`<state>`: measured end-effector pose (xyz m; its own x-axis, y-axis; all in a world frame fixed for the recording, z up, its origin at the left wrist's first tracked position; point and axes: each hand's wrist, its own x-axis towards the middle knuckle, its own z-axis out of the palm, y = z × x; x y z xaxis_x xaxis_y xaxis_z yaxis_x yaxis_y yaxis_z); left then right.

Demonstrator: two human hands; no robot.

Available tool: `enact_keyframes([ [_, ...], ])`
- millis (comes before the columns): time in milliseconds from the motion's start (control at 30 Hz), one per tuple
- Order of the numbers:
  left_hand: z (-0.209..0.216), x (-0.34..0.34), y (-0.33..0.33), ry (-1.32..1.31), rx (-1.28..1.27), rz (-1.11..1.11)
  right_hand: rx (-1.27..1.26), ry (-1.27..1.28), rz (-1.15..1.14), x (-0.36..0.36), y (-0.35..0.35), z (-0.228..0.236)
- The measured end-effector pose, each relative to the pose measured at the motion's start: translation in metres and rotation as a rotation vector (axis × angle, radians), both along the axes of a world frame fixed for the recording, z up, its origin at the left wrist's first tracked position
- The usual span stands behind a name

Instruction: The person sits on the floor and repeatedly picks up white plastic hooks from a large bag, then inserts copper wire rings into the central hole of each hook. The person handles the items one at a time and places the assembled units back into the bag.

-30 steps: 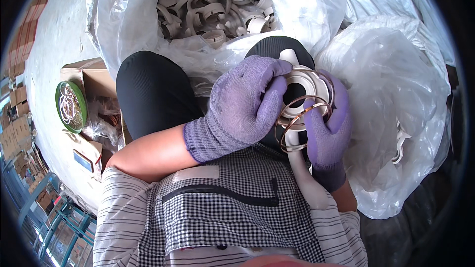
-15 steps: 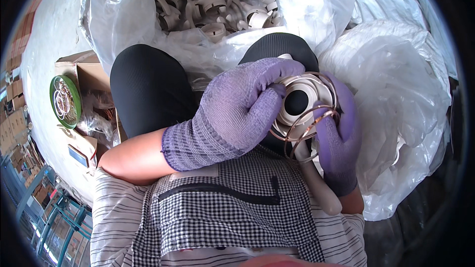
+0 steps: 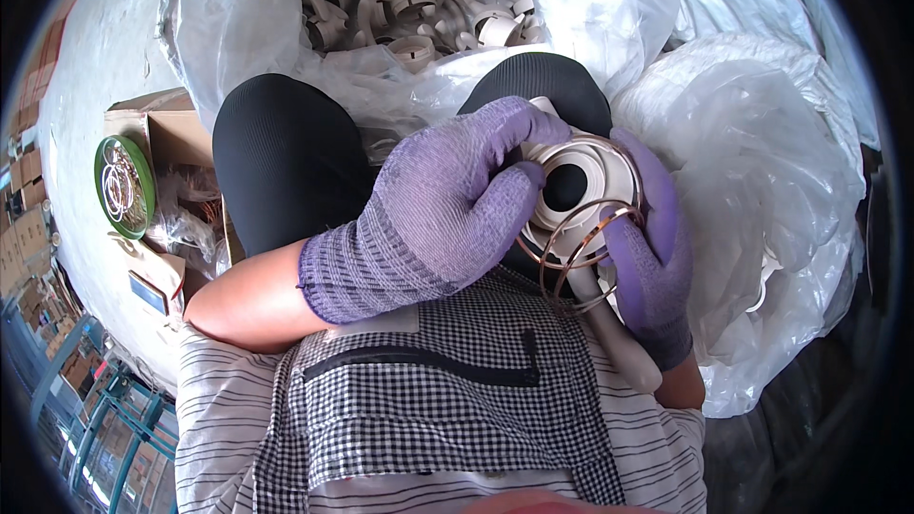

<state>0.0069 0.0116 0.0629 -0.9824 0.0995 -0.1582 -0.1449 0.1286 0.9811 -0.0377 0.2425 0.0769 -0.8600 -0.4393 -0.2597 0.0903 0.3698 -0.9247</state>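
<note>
Both my hands wear purple knit gloves. Between them, above my lap, is a white round plastic part (image 3: 592,174) with a dark round opening and a long pale handle (image 3: 624,354) slanting down toward my apron. My left hand (image 3: 457,192) is closed on its left edge, thumb and forefinger at the rim. Around the other side my right hand (image 3: 657,238) grips the part, and its thumb also holds several thin copper-coloured rings (image 3: 544,276) that hang in loops below the opening. One ring seems to lie around the part's rim; my fingers partly hide it.
Ahead, a clear plastic-lined bag (image 3: 238,38) holds many white plastic parts (image 3: 411,2). Another plastic-lined sack (image 3: 771,190) stands at my right. On my left, a green round tray (image 3: 103,192) of copper-coloured rings rests by an opened cardboard box (image 3: 181,133).
My left hand has shifted slightly left and up at the rim. The white part and the loose rings have tilted a little; both hands keep their hold.
</note>
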Motion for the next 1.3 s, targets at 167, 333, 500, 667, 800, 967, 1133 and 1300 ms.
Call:
enact_keyframes([
  [167,-0.011,0.007,-0.002,0.14,-0.046,0.001,-0.091,0.014,-0.002,-0.001,0.006,-0.012],
  [333,-0.03,0.017,0.001,0.285,-0.053,0.051,-0.098,0.171,0.146,-0.002,0.032,-0.042],
  [500,-0.03,0.012,0.001,0.261,-0.033,0.039,-0.102,0.249,0.164,-0.001,0.037,-0.055],
  [667,-0.037,-0.038,-0.003,0.357,-0.007,0.009,-0.099,0.299,-0.085,0.015,0.017,-0.059],
  [800,-0.039,-0.04,-0.006,0.357,0.008,-0.042,0.056,0.276,-0.08,0.018,0.002,-0.033],
  [967,-0.04,-0.026,-0.015,0.383,-0.024,-0.072,-0.151,0.25,-0.008,0.019,0.023,-0.06],
  [1133,-0.039,-0.026,-0.018,0.338,-0.004,-0.079,-0.066,0.247,0.082,0.01,0.025,-0.046],
  [1300,-0.036,-0.025,-0.02,0.427,-0.091,-0.123,-0.031,0.313,0.156,-0.004,0.031,-0.044],
])
